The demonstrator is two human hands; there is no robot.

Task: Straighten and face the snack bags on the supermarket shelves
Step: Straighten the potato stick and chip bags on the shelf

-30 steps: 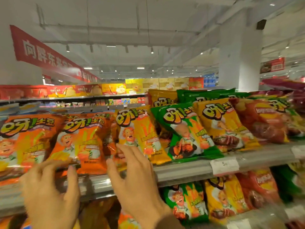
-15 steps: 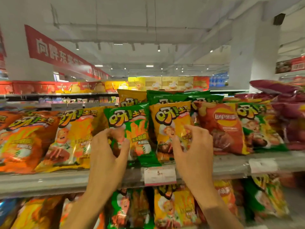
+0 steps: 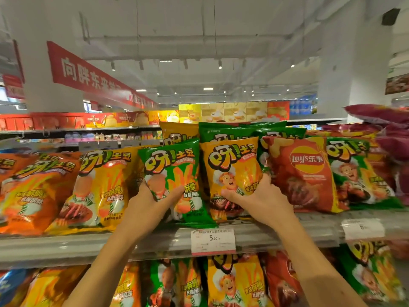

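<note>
Midway: left hand (image 3: 152, 204) gripping green bag (image 3: 174, 180), right hand (image 3: 259, 200) gripping yellow bag (image 3: 232, 173); orange bags (image 3: 33, 191) leaning unfaced.

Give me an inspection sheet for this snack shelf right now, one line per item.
Surface: grey shelf edge with a 5.90 price tag.
Job's things: green snack bag and yellow snack bag stand upright, fronts out; red Lay's bag leans beside them.
Clutter: nothing seen.
Hands: left hand grips the green snack bag; right hand grips the yellow snack bag, fingers round its right edge.
Cables: nothing seen.
Surroundings: red hanging banner, white pillar, more bags on the lower shelf.
</note>
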